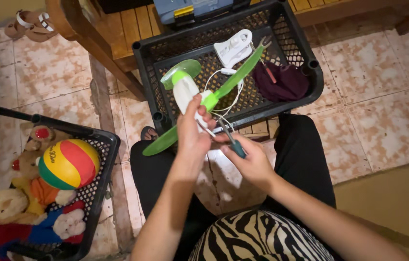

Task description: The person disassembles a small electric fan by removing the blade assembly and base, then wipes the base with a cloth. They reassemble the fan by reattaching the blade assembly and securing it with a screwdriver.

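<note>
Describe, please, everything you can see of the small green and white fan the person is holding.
The fan looks like plastic: a white body, a round pale-green end piece and long green blades sticking out to both sides. The left hand grips the white body, holding it over the black crate. A thin white cord loops beside it. The right hand holds a teal-handled tool against its lower end; the contact point is hidden.

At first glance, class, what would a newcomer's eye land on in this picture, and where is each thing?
In the middle, the left hand grips a small green and white fan while the right hand holds a screwdriver to it. Behind them sits a black plastic crate. At lower left, a bright striped ball tops a basket of plush toys.
</note>
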